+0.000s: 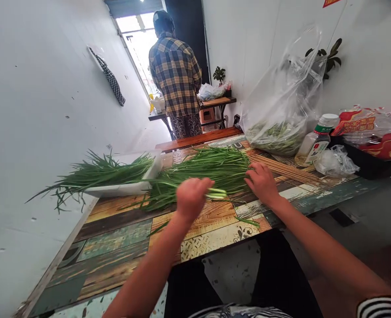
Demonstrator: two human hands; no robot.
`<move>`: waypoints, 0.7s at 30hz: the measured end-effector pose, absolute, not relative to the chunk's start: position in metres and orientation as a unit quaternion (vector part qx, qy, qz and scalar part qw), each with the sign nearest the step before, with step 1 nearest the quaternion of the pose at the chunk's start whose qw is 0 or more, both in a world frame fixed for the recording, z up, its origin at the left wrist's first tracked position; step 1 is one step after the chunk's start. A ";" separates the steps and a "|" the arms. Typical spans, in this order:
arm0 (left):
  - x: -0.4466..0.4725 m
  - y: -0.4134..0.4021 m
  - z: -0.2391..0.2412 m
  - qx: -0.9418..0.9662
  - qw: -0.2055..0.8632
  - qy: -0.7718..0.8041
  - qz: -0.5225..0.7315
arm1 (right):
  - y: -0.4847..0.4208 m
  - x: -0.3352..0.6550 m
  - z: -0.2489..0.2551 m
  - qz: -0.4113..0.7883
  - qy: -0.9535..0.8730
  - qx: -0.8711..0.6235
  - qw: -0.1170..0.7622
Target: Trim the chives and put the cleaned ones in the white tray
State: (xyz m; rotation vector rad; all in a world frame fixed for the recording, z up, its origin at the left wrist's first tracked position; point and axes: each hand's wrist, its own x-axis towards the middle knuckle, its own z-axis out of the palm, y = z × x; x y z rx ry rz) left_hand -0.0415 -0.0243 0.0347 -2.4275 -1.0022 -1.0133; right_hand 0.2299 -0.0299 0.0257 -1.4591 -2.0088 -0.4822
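A loose pile of long green chives point(211, 170) lies across the middle of the patterned table point(115, 240). My left hand point(191, 198) is closed round a small bunch of chive stalks point(217, 193) at their pale ends. My right hand point(263, 182) rests on the right end of the pile with its fingers curled into the stalks. A white tray point(125, 187) to the left holds more chives point(99, 174), whose tips hang over its left edge.
A clear plastic bag of greens point(281, 115), a plastic bottle point(316, 140), a crumpled bag point(334, 162) and red packets point(377, 132) stand at the right. Bamboo skewers point(288, 170) lie beside the pile. A person in a plaid shirt point(175, 75) stands in the far doorway.
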 end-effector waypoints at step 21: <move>0.009 -0.041 0.012 -0.846 0.213 -0.301 -0.386 | -0.075 0.190 0.047 0.035 -0.789 -0.432 0.435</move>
